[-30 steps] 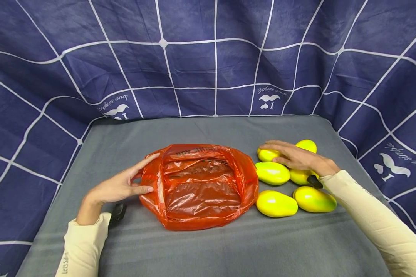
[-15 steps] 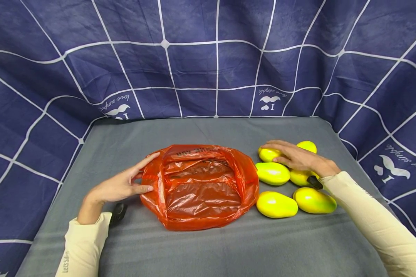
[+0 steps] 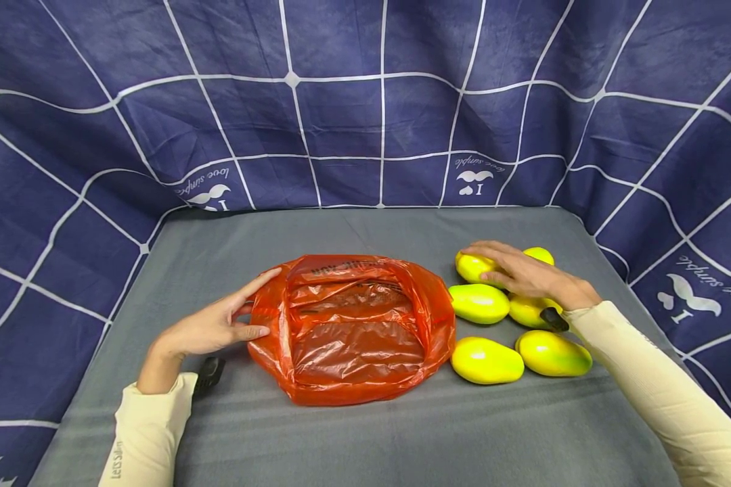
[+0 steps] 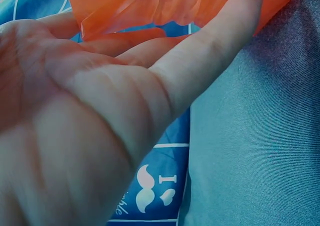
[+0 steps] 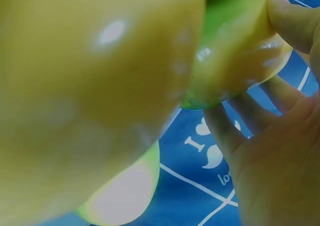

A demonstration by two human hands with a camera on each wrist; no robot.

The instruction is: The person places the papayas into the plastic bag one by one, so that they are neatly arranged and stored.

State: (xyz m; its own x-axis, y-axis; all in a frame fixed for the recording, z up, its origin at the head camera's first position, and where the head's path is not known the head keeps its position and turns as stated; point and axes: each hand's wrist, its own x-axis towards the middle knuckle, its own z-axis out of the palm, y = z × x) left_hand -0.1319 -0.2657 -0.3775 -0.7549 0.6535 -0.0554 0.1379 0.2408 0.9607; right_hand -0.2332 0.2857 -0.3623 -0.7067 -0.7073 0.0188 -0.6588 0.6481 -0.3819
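Note:
A red plastic bag [image 3: 359,348] lies mouth-up and spread open in the middle of the grey cloth. My left hand [image 3: 207,328] touches its left side, thumb and fingers spread apart. The left wrist view shows the straight thumb [image 4: 215,46] against the orange-looking plastic, with the other fingers partly behind it. To the bag's right, my right hand [image 3: 526,270] grips a yellow mango [image 3: 470,266] at the back of a group. In the right wrist view the thumb [image 5: 295,23] is on one side of this green-and-yellow mango [image 5: 240,56] and the fingers on the other.
Other mangoes surround my right hand: one behind it [image 3: 539,256], one beside the bag [image 3: 480,303], one under the wrist [image 3: 531,311] and a front pair [image 3: 486,360]. A blue curtain [image 3: 335,122] with white lines encloses the back and sides of the grey-covered table [image 3: 353,439].
My right hand and the mango in it have shifted slightly away from me, off the neighbouring mango. My left hand and the bag hold nearly the same place.

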